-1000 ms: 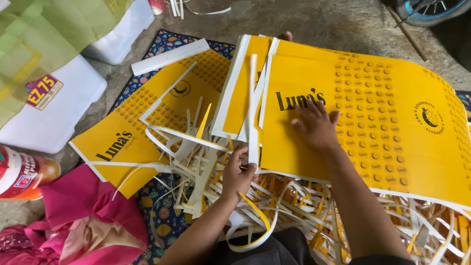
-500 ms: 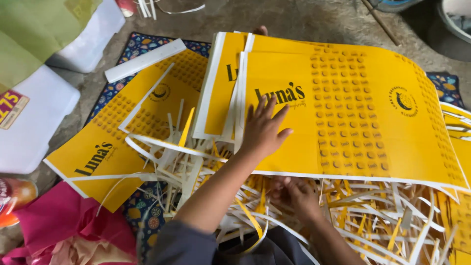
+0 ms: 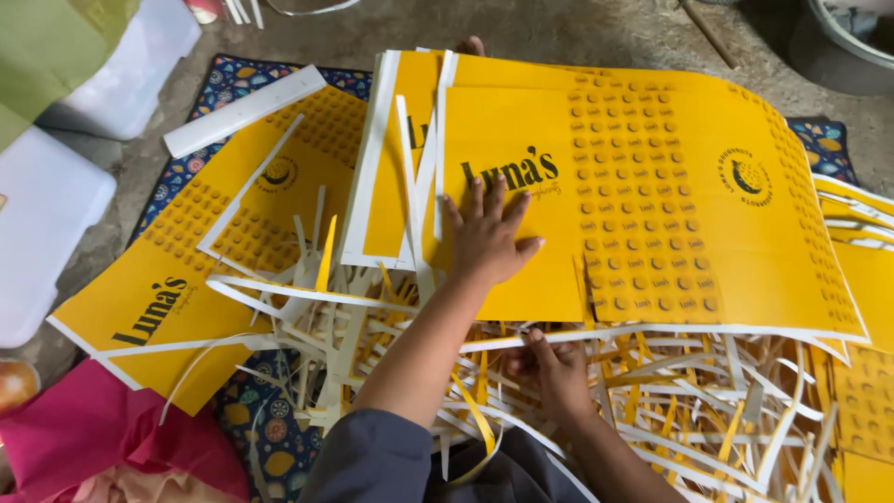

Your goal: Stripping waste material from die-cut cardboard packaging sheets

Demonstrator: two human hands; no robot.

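— The yellow printed sheet [image 3: 652,205] lies on top of a stack of the same sheets, on the floor [image 3: 559,28] in front of the person, over a patterned mat [image 3: 233,79].

— And the hands?

— The left hand [image 3: 489,237] lies flat on the sheet's near left part, fingers spread, clamped on nothing. The right hand [image 3: 554,373] is lower, at the sheet's near edge, among the paper strips [image 3: 652,410]; its fingers curl there, but I cannot tell whether they pinch anything.

— What crowds it?

— Those white and yellow strips pile along the whole near edge and spill left. A second yellow sheet [image 3: 186,270] lies to the left, half under strips. A white bar [image 3: 247,110] rests across its far corner. Pink cloth [image 3: 102,433] sits at the near left, white boxes [image 3: 56,205] beyond it.
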